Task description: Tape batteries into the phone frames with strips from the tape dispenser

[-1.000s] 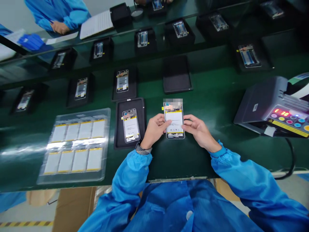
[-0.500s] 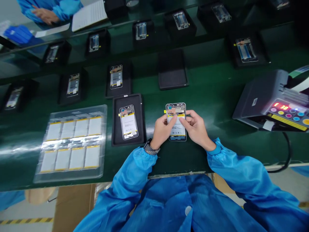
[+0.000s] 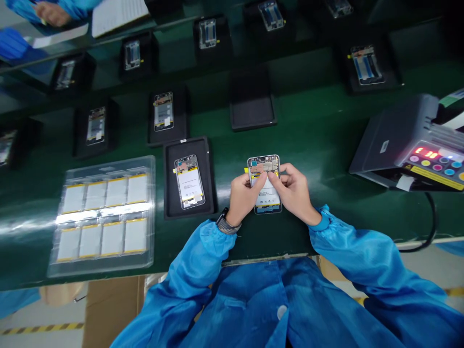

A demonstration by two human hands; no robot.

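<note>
An opened phone [image 3: 268, 195] lies between my hands, its white battery and circuit board facing up. My left hand [image 3: 244, 195] grips its left edge, with the thumb pressed near the battery's top edge. My right hand [image 3: 294, 193] holds the right side the same way, and its thumb tip sits close to the left one. A yellow tab [image 3: 246, 170] sticks out at the phone's upper left. To the left, a second opened phone [image 3: 190, 181] with a battery rests in a black tray [image 3: 170, 203]. What lies under the thumbs is hidden.
A clear plastic tray [image 3: 151, 232] of several white batteries is at the left. Black trays with opened phones stand in rows beyond, among them an unfilled black tray [image 3: 252, 108]. A grey machine [image 3: 391, 140] with a lit panel stands right. Across the bench is a co-worker's hand [image 3: 52, 13].
The view has shifted slightly, so the far trays sit a little higher and further left. Both hands keep their hold on the phone, thumbs slightly closer together near the battery's top.
</note>
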